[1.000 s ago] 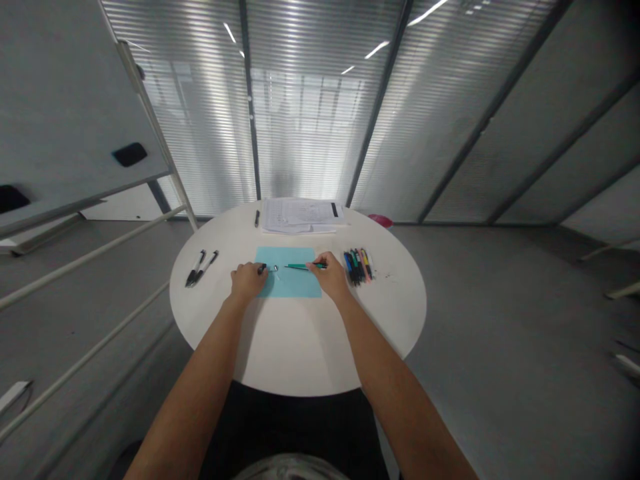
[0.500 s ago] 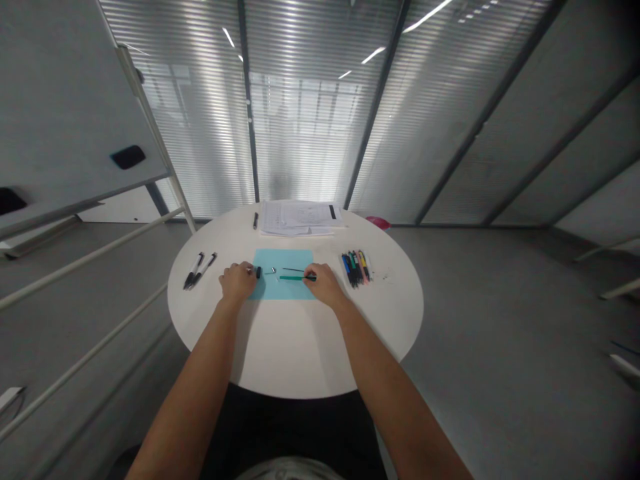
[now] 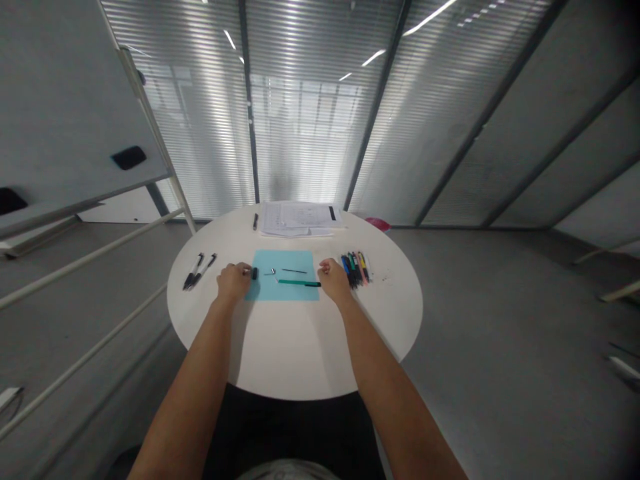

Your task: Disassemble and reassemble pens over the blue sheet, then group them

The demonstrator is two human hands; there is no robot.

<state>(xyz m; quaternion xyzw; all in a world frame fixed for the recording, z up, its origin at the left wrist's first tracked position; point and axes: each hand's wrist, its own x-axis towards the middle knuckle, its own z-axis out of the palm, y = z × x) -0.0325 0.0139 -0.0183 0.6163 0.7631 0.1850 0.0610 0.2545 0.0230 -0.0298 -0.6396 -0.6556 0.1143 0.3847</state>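
A light blue sheet (image 3: 285,293) lies flat on the round white table (image 3: 295,347). My left hand (image 3: 234,281) is at the sheet's left edge, fingers closed on a small black piece (image 3: 255,273), too small to make out exactly. On the sheet lies a green pen barrel (image 3: 295,282) with a black end, pointing right. Above it rests a thin dark pen refill (image 3: 294,271). Tiny metallic parts (image 3: 273,271) sit to the left of the refill. Just off the sheet's right edge, my right hand (image 3: 334,280) is loosely curled and apart from the barrel, with nothing visible in it.
Several coloured pens (image 3: 356,269) lie in a row right of my right hand. Two black-and-white pens (image 3: 199,272) are at the left. Printed papers (image 3: 300,219) and a dark pen (image 3: 255,221) occupy the far side. A whiteboard (image 3: 70,100) stands left.
My right hand has let go of the green pen barrel and moved right, off the sheet. The barrel now lies slightly lower. My left hand has shifted slightly left with the black piece.
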